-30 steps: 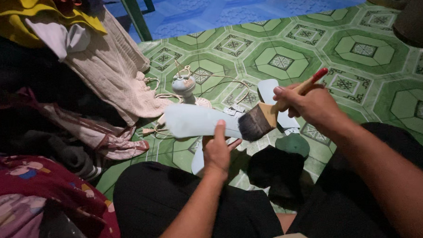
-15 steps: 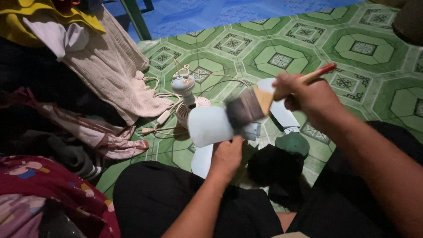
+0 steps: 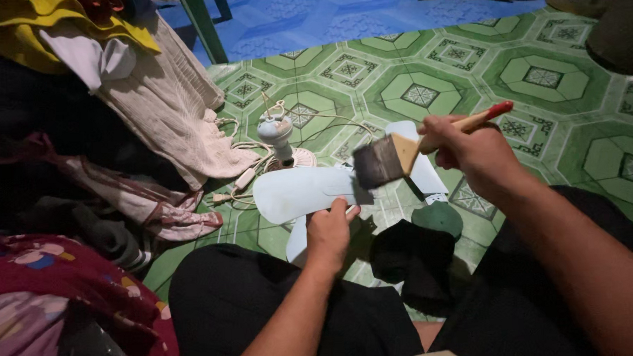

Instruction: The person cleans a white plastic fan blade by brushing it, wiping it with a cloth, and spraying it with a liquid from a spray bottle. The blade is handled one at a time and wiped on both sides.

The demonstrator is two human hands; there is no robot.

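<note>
The left hand (image 3: 327, 234) pinches the near end of a pale blue fan blade (image 3: 301, 192), held level above the lap and the green patterned floor (image 3: 426, 90); the right hand (image 3: 470, 151) is closed round the wooden handle of a wide paintbrush (image 3: 389, 158), whose dark bristles rest at the blade's right end. The blade is gripped at one end only, so a hard stroke could probably tip or twist it loose; its free left tip lies near the fan motor (image 3: 277, 132), its cord (image 3: 250, 175) and the heaped clothes (image 3: 153, 113). Open floor lies ahead and to the right; another blade (image 3: 421, 169) and a dark cloth (image 3: 410, 255) crowd the space below.
</note>
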